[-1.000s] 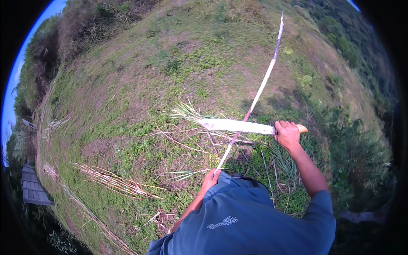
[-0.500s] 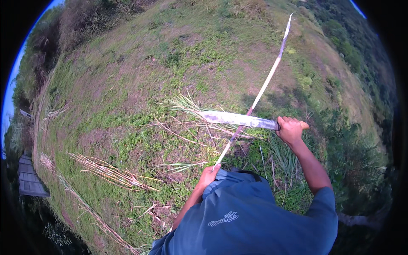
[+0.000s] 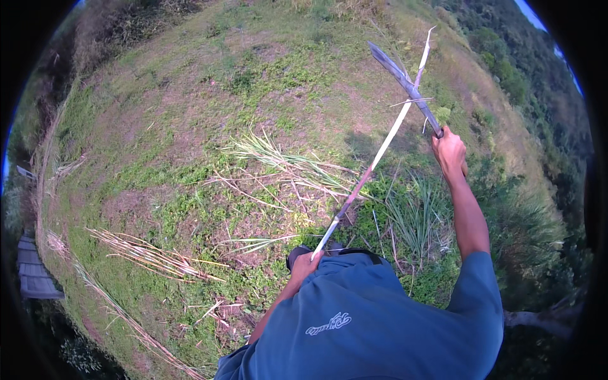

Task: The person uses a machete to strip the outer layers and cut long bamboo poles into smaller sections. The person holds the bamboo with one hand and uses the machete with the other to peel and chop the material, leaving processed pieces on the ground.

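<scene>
My left hand (image 3: pixel 304 267), close in front of my shirt, is closed around the lower end of a long cane stalk (image 3: pixel 387 142). The stalk slants up and away to the right, pale along much of its length with darker purplish stretches, and ends in a thin tip. In my right hand (image 3: pixel 449 152) is the handle of a machete (image 3: pixel 389 65). Its blade points far and left, crossing the stalk near the upper end. Thin slivers (image 3: pixel 413 101) show at that crossing; whether they are still attached is too small to tell.
Cut leafy stalks (image 3: pixel 278 158) lie on the grassy slope ahead. A bundle of bare canes (image 3: pixel 145 253) rests at the left, with a long line of stalks (image 3: pixel 126 316) beyond it. Tall green blades (image 3: pixel 415 215) stand near my right arm. A grey slatted surface (image 3: pixel 39 272) sits far left.
The machete has moved from the stalk's middle up toward its far end, and its blade has turned to point away. My right arm has stretched farther forward; my left hand keeps its grip.
</scene>
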The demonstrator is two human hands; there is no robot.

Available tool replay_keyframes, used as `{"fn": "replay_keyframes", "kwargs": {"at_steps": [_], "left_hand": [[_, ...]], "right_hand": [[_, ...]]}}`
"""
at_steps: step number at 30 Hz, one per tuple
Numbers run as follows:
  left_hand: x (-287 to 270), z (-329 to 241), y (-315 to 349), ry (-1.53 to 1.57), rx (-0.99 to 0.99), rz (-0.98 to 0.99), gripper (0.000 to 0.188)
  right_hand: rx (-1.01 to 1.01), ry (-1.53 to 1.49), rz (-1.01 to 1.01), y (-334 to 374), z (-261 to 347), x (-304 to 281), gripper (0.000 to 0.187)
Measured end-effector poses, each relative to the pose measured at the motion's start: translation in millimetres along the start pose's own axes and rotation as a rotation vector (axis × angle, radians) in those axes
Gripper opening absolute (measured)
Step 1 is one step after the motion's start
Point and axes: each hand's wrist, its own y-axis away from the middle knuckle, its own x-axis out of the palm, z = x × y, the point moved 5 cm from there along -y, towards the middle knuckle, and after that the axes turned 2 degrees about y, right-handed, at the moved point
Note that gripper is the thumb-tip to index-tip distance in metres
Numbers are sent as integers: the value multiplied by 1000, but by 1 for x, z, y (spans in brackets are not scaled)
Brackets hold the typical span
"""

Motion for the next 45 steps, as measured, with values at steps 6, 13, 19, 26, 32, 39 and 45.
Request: {"fn": "replay_keyframes", "kwargs": {"at_steps": [6,13,19,26,32,39,45], "left_hand": [[-13,-17,-3,-92,30,-64,42],[-6,-35,-12,78,274,-265,33],[-18,-29,-21,135,80,-11,40],[-29,-41,-23,148,-305,334,49],[-35,-42,0,6,-368,301,56],[-24,-13,15,53,-394,84,49],[-12,6,-2,353,-66,51,32]], "right_hand": [[-419,148,19,12,18,1,29],[-98,-54,14,24,14,25,27],[-581,-33,-164,66,35,47,23],[-232,-156,-88,32,19,40,26],[-55,-1,-60,-7,-8,28,29],[270,-236,-135,-12,-27,21,33],[-263,-174,-187,66,22,28,25]]}}
